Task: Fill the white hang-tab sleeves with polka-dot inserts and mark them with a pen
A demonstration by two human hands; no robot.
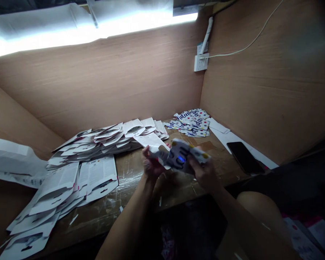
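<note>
Over the middle of the table, my left hand point(153, 167) is closed on a white paper packet point(149, 141), whose near end tilts toward me. My right hand point(204, 170) grips a folded printed banner point(178, 153), white with coloured dots and dark lettering, blurred by motion. The banner's left end meets the packet's near end; whether it is inside cannot be made out. Behind my right hand lies a loose pile of similar dotted pieces point(192, 122). Left of my left hand, white packets with hang holes point(108, 141) overlap in a long heap.
More white packets point(56, 187) spread along the table's left side. A black phone point(245, 157) lies at the right, beside white paper strips point(219, 126). A power socket point(201, 62) with a cable hangs in the back corner. Wooden panels enclose the table point(132, 173).
</note>
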